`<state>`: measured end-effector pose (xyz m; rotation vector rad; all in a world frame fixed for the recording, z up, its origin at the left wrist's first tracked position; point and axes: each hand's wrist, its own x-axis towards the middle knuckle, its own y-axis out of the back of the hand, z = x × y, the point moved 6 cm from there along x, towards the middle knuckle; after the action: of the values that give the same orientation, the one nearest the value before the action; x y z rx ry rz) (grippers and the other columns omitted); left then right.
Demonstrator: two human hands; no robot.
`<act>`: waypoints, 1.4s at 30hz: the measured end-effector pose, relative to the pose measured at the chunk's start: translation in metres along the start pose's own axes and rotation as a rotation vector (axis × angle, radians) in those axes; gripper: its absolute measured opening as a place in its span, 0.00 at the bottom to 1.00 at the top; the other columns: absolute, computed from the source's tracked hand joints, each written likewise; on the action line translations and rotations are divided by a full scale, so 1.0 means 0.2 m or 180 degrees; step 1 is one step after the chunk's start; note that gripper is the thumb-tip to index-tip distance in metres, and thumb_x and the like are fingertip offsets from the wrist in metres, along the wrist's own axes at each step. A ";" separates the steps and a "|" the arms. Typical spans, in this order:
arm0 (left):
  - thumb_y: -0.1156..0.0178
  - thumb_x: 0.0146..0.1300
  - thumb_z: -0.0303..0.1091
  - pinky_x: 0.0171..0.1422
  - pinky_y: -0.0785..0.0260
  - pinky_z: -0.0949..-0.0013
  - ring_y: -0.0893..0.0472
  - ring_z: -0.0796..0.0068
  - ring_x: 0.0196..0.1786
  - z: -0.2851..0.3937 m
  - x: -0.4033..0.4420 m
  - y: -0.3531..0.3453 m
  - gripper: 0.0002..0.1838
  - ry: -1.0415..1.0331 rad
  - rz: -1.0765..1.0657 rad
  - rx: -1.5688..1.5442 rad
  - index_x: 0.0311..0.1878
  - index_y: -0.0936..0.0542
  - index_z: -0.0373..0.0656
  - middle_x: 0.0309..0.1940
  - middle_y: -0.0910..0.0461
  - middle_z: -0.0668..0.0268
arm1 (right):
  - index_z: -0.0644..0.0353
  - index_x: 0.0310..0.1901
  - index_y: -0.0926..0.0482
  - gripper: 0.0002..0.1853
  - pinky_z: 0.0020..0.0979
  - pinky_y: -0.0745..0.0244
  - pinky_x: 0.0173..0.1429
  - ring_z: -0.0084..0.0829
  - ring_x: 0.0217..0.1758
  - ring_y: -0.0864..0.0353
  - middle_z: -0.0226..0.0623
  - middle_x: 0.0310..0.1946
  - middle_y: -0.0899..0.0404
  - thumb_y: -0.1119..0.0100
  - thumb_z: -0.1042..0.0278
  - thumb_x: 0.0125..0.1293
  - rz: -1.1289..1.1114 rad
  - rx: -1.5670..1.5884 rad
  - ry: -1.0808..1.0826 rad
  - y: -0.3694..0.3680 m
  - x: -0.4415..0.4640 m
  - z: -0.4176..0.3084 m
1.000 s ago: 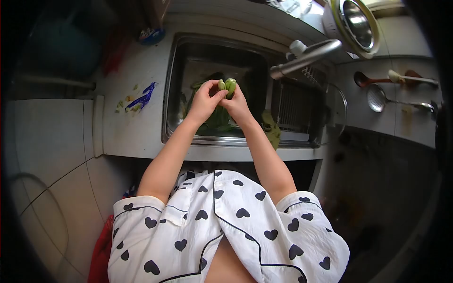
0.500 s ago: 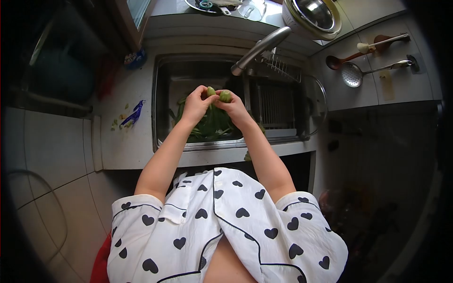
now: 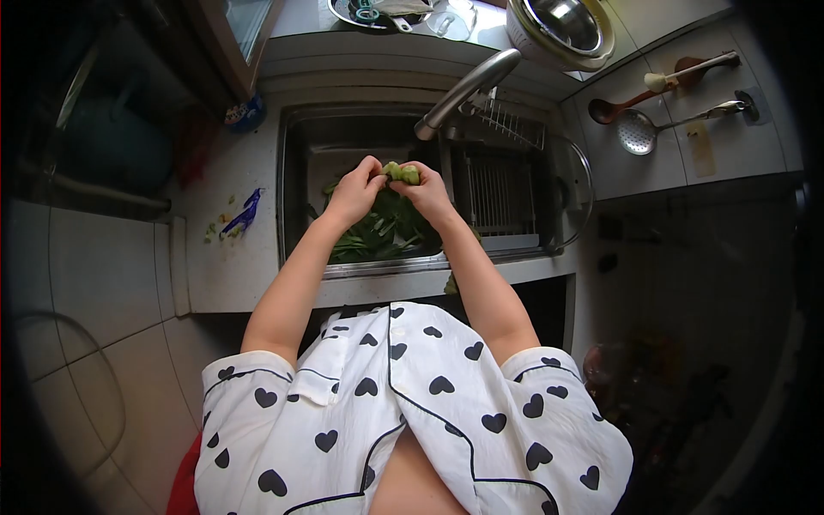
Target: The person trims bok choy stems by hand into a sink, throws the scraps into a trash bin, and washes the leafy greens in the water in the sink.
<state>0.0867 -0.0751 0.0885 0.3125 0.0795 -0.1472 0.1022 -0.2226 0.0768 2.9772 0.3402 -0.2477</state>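
Left hand (image 3: 354, 194) and right hand (image 3: 427, 195): fingers drawn narrow, pinching a lumpy green vegetable (image 3: 403, 175) from 9 and 3 o'clock, presumably for control at both ends. Vegetable is held above the sink basin (image 3: 339, 161), likely so any bits drop inside. Leafy greens (image 3: 388, 230) lie at 6 o'clock; tap (image 3: 468, 93) at 1. Blue scrap (image 3: 243, 215) rests on the counter (image 3: 227, 279) towards 8, apparently kept off the basin.
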 end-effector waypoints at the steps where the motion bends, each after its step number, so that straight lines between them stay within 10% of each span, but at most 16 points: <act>1: 0.47 0.63 0.33 0.43 0.31 0.64 0.22 0.61 0.37 -0.01 0.00 0.00 0.08 0.0102 -0.0015 -0.0029 0.41 0.28 0.40 0.33 0.22 0.59 | 0.62 0.38 0.23 0.12 0.23 0.32 0.36 0.17 0.30 0.29 0.25 0.26 0.25 0.33 0.76 0.51 0.0048 -0.0189 0.0059 0.02 0.01 0.00; 10: 0.50 0.66 0.38 0.43 0.32 0.61 0.24 0.55 0.41 0.06 -0.01 -0.01 0.08 -0.0758 0.0328 0.1543 0.40 0.27 0.45 0.35 0.23 0.57 | 0.62 0.39 0.23 0.14 0.26 0.30 0.36 0.25 0.30 0.25 0.34 0.27 0.21 0.33 0.74 0.50 0.0266 -0.1137 0.0183 0.02 0.02 0.03; 19: 0.44 0.65 0.35 0.40 0.38 0.79 0.31 0.88 0.35 -0.03 0.07 -0.03 0.10 -0.0134 -0.0270 -0.1102 0.45 0.23 0.40 0.34 0.24 0.76 | 0.61 0.42 0.24 0.14 0.23 0.31 0.38 0.18 0.34 0.28 0.26 0.32 0.25 0.33 0.73 0.53 -0.0008 0.0224 -0.0399 0.06 0.03 0.06; 26: 0.41 0.61 0.35 0.36 0.33 0.71 0.24 0.78 0.32 -0.02 0.06 -0.02 0.11 0.0054 0.0026 -0.0264 0.44 0.22 0.40 0.30 0.21 0.68 | 0.63 0.37 0.22 0.10 0.21 0.32 0.37 0.15 0.32 0.29 0.24 0.30 0.24 0.33 0.72 0.54 -0.0249 -0.0019 -0.0247 0.01 0.00 -0.04; 32: 0.49 0.63 0.37 0.45 0.32 0.51 0.24 0.50 0.42 0.10 0.01 -0.05 0.09 -0.0388 0.0113 0.1493 0.39 0.29 0.41 0.34 0.23 0.56 | 0.56 0.36 0.21 0.08 0.30 0.29 0.38 0.33 0.31 0.21 0.38 0.29 0.20 0.35 0.72 0.52 0.0363 -0.1331 0.0219 0.06 0.02 0.02; 38: 0.52 0.63 0.35 0.48 0.34 0.51 0.27 0.49 0.45 0.02 0.00 -0.13 0.09 -0.0653 0.0001 0.1605 0.40 0.34 0.39 0.39 0.26 0.53 | 0.57 0.35 0.21 0.09 0.43 0.29 0.41 0.47 0.35 0.21 0.42 0.30 0.19 0.38 0.72 0.49 0.0952 -0.2641 0.0844 0.06 -0.02 -0.10; 42: 0.53 0.66 0.37 0.47 0.33 0.59 0.25 0.60 0.41 -0.03 0.03 -0.09 0.10 -0.0235 -0.0137 0.0774 0.42 0.33 0.39 0.36 0.26 0.56 | 0.57 0.34 0.20 0.08 0.34 0.28 0.38 0.35 0.32 0.19 0.39 0.27 0.19 0.36 0.71 0.50 0.1215 -0.1384 -0.0109 0.21 0.03 0.13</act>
<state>0.0891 -0.0908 0.0765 0.5478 -0.0053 -0.2115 0.1133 -0.2666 0.0554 2.5353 -0.1632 -0.1559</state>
